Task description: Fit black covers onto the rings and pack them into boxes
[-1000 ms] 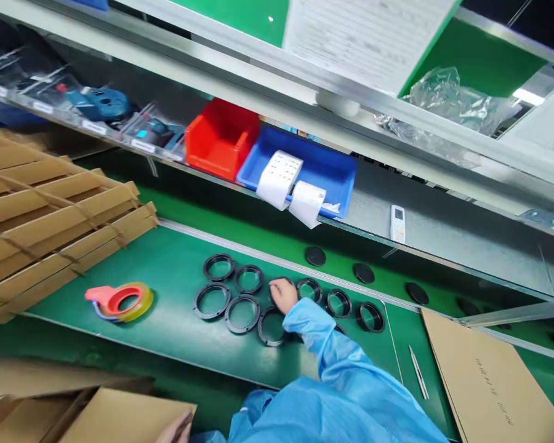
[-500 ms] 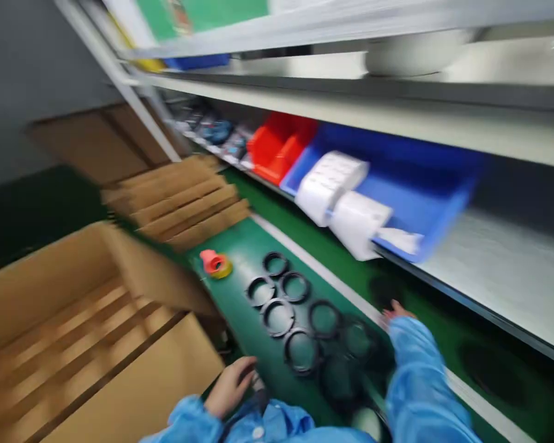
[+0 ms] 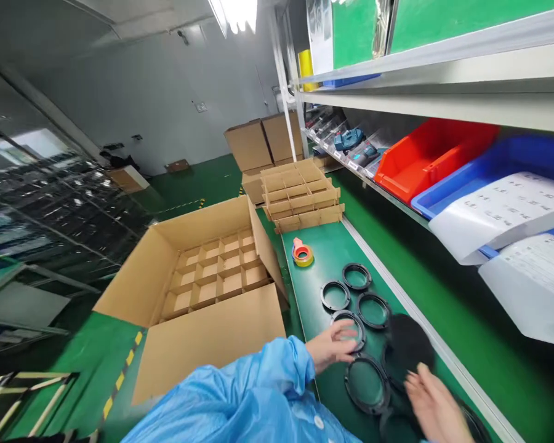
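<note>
My left hand [image 3: 333, 346] reaches over a black ring [image 3: 362, 332] on the green table, its fingers stretched out and apart. Whether they touch the ring is unclear. My right hand [image 3: 431, 400] pinches the near edge of a flat, round black disc [image 3: 412, 344], which is held above other rings and partly covers them. Several black rings lie flat in rough rows, among them a larger ring [image 3: 349, 386] between my two hands. Black round parts beside and under my right hand are partly hidden.
An open cardboard box [image 3: 212, 335] with dividers stands left of the table [image 3: 321, 237]. Cardboard dividers [image 3: 305, 197] are stacked at the far end, near tape rolls [image 3: 303, 255]. A shelf on the right holds a red bin [image 3: 410, 163] and a blue bin [image 3: 512, 163] with papers.
The view has swung left and sharpened. My left hand has moved from the table's near edge onto the rings. My right hand has come inward over the table with the black disc.
</note>
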`<action>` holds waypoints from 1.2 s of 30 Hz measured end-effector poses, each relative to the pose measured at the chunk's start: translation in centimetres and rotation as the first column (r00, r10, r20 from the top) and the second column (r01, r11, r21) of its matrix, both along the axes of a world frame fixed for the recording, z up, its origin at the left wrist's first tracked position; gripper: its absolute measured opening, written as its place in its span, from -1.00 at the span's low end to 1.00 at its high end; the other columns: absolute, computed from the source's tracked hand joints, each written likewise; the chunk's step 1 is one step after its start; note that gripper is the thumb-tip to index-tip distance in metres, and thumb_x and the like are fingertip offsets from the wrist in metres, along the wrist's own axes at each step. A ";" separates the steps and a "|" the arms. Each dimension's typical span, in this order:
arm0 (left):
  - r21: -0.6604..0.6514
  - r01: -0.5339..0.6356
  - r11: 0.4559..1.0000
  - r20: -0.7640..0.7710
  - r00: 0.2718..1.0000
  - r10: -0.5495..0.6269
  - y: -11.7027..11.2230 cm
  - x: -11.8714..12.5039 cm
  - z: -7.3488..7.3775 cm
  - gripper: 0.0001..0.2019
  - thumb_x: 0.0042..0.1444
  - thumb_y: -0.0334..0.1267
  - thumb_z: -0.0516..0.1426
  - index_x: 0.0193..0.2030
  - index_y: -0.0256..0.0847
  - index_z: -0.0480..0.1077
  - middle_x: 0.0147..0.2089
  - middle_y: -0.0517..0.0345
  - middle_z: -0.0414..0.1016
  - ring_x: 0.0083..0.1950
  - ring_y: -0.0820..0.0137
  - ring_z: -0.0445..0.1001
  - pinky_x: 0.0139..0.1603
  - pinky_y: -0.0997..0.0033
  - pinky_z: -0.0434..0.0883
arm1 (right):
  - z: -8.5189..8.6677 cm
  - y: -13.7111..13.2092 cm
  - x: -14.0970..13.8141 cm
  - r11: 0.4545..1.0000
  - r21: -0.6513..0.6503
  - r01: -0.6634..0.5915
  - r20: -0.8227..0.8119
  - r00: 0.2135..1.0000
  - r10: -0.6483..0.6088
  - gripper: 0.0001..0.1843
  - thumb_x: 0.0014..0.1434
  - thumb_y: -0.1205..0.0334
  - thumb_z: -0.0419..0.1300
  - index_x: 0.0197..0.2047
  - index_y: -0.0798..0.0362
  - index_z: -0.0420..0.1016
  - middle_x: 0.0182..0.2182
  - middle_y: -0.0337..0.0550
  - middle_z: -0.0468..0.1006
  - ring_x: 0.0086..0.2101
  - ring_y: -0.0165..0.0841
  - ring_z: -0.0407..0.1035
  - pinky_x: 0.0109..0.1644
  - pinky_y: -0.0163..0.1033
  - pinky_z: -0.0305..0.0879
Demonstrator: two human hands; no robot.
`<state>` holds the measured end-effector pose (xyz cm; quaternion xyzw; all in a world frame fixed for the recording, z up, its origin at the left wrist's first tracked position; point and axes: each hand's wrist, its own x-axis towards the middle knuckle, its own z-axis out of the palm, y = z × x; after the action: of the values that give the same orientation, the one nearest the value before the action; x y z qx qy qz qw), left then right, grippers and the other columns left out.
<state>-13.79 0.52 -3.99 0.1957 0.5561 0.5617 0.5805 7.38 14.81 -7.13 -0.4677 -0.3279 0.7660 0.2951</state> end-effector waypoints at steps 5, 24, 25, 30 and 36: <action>0.195 -0.153 0.969 0.552 0.833 0.021 1.0 -2.2 2.9 -0.32 0.15 0.03 0.23 0.39 -0.01 0.17 0.37 -0.09 0.28 0.26 0.09 0.39 0.24 -0.01 0.34 | 5.3 -9.6 -9.0 0.969 -0.216 -0.120 -0.227 0.971 0.070 -0.56 -0.15 -0.01 0.53 -0.43 -0.02 0.38 -0.47 -0.25 0.56 -0.46 -0.46 0.47 -0.45 -0.39 0.47; 0.188 -0.077 0.979 0.753 0.651 -0.093 -2.7 -5.5 6.7 -0.24 0.22 0.33 -0.04 0.43 -0.09 0.14 0.39 -0.09 0.28 0.44 0.06 0.14 0.44 -0.09 0.06 | 11.6 -9.1 -10.8 0.248 0.810 -0.532 0.576 0.801 -0.164 -0.61 0.41 0.08 -0.03 0.16 -0.19 0.52 0.20 -0.08 0.27 0.20 -0.14 0.09 0.33 0.15 0.12; 0.182 -0.075 0.980 0.762 0.641 -0.092 -2.8 -5.4 6.9 -0.26 0.23 0.31 -0.04 0.43 -0.06 0.13 0.38 -0.08 0.29 0.44 0.07 0.15 0.44 -0.09 0.06 | 11.5 -9.1 -10.8 0.235 0.805 -0.545 0.585 0.795 -0.160 -0.61 0.41 0.07 -0.03 0.15 -0.18 0.52 0.21 -0.07 0.26 0.21 -0.13 0.07 0.34 0.16 0.10; 0.178 -0.044 0.983 0.765 0.634 -0.110 -2.7 -4.5 7.9 -0.25 0.21 0.30 0.00 0.42 -0.09 0.15 0.35 -0.12 0.33 0.41 0.03 0.19 0.43 -0.17 0.04 | 10.9 -8.5 -10.3 0.211 0.797 -0.566 0.589 0.806 -0.062 -0.54 0.43 0.01 -0.11 0.03 -0.09 0.59 0.17 -0.07 0.32 0.21 -0.11 0.04 0.36 0.14 0.06; 0.161 -0.042 0.986 0.751 0.653 -0.095 -2.3 -3.2 8.1 -0.25 0.20 0.33 -0.01 0.38 -0.12 0.22 0.29 -0.11 0.40 0.39 0.01 0.23 0.42 -0.19 0.06 | 10.8 -8.5 -9.4 0.304 0.811 -0.500 0.532 0.846 -0.027 -0.45 0.44 -0.05 -0.20 -0.01 -0.05 0.58 0.15 -0.05 0.36 0.21 -0.17 0.06 0.36 0.05 0.06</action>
<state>-16.98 -1.80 4.12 -0.0005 0.2128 0.6272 0.7492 -2.00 6.35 3.67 -0.3207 -0.8298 0.3427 0.3018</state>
